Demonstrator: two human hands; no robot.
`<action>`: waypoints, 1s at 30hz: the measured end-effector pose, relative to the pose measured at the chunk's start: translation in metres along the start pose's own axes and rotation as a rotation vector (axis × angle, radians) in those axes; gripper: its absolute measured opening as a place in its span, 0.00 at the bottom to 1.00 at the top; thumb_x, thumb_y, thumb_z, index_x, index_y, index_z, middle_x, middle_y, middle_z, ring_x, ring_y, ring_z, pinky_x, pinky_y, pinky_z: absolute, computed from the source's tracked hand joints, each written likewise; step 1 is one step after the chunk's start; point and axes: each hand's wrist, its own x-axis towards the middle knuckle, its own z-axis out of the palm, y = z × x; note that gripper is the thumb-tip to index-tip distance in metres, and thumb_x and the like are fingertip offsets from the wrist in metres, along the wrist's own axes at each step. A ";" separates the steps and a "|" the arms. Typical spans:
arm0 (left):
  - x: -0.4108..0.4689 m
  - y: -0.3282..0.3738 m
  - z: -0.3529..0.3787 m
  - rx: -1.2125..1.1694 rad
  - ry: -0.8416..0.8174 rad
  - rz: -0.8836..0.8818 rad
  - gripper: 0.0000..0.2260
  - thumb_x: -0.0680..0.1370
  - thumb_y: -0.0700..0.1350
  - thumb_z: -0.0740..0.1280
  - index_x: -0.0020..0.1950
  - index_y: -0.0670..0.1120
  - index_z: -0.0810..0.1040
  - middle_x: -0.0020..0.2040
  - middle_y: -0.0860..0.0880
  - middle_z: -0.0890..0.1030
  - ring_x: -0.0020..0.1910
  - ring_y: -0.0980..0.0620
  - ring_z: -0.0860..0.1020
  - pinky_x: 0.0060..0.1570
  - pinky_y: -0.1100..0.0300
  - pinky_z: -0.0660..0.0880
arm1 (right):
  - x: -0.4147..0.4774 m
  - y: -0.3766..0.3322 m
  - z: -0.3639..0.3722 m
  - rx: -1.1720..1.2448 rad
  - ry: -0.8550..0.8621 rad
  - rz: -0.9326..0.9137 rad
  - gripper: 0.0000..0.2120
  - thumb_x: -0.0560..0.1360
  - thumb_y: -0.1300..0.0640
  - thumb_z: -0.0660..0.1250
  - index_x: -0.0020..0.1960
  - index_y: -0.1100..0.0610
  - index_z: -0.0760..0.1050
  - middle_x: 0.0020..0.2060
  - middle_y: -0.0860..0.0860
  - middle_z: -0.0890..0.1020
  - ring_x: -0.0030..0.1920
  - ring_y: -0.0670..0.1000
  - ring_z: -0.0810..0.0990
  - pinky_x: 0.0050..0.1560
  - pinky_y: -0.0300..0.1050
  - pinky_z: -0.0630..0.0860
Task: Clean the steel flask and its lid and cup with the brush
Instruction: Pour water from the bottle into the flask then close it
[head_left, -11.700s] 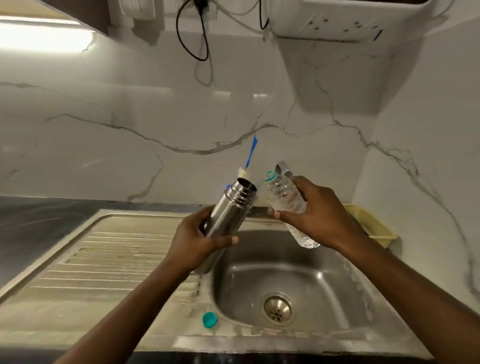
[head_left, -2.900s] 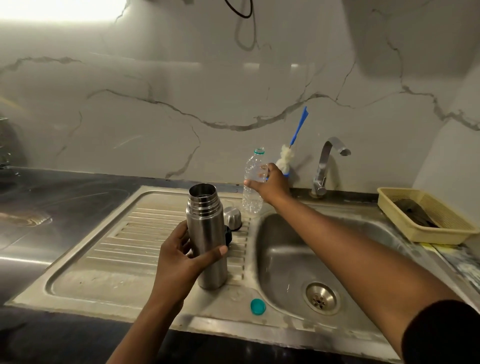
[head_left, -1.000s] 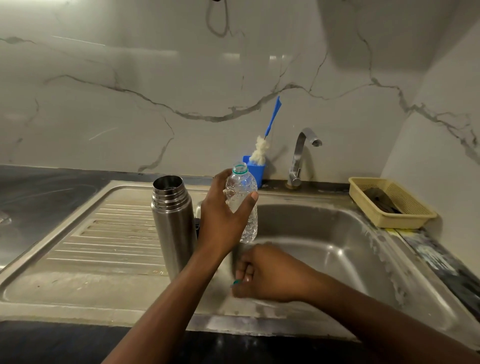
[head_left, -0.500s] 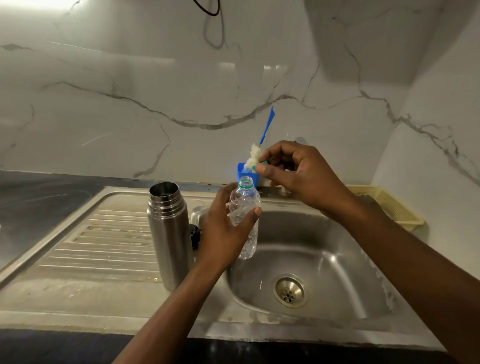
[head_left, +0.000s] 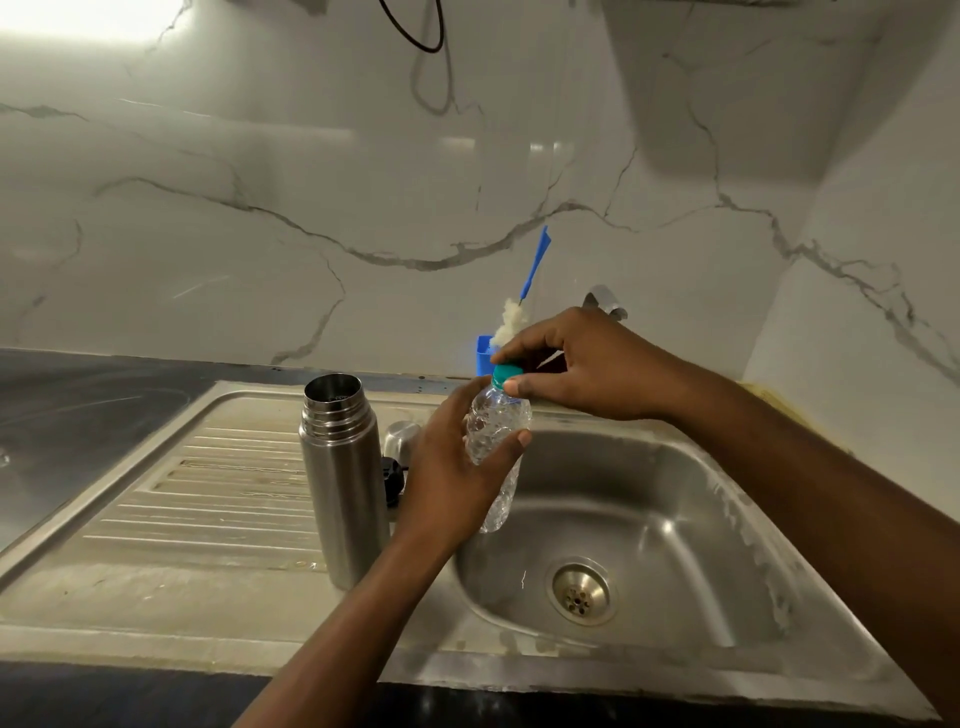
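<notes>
Half a second on, the right hand (head_left: 587, 364) has lowered the teal cap (head_left: 506, 371) onto the plastic bottle (head_left: 498, 431), pinching it there, while the left hand (head_left: 457, 478) still grips the bottle's body. The steel flask (head_left: 340, 478) stands upright, open-mouthed and shiny, on the drainboard (head_left: 208, 493) just left of them

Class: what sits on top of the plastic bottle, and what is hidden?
A teal cap sits on the plastic bottle, pinched by the right hand. Its fingers cover part of the cap; whether it is screwed tight cannot be seen.
</notes>
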 end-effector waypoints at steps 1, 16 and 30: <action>-0.001 0.001 0.000 0.001 0.001 0.005 0.25 0.77 0.55 0.78 0.71 0.64 0.74 0.62 0.61 0.83 0.60 0.62 0.82 0.62 0.51 0.82 | 0.001 -0.001 -0.001 -0.050 -0.003 0.001 0.18 0.76 0.51 0.76 0.65 0.51 0.83 0.55 0.44 0.86 0.52 0.38 0.83 0.57 0.31 0.78; -0.005 0.007 0.005 0.031 -0.007 0.049 0.25 0.78 0.58 0.76 0.74 0.59 0.74 0.65 0.60 0.82 0.64 0.61 0.81 0.64 0.51 0.80 | 0.007 -0.007 0.013 -0.360 0.091 0.043 0.25 0.81 0.38 0.61 0.32 0.53 0.67 0.28 0.52 0.74 0.29 0.48 0.68 0.33 0.43 0.60; -0.006 0.012 0.009 0.109 -0.025 0.077 0.26 0.78 0.54 0.77 0.72 0.65 0.71 0.61 0.68 0.78 0.61 0.71 0.76 0.55 0.76 0.72 | -0.006 -0.010 0.012 -0.601 0.137 0.037 0.23 0.82 0.35 0.55 0.35 0.47 0.66 0.33 0.47 0.76 0.30 0.45 0.71 0.32 0.40 0.58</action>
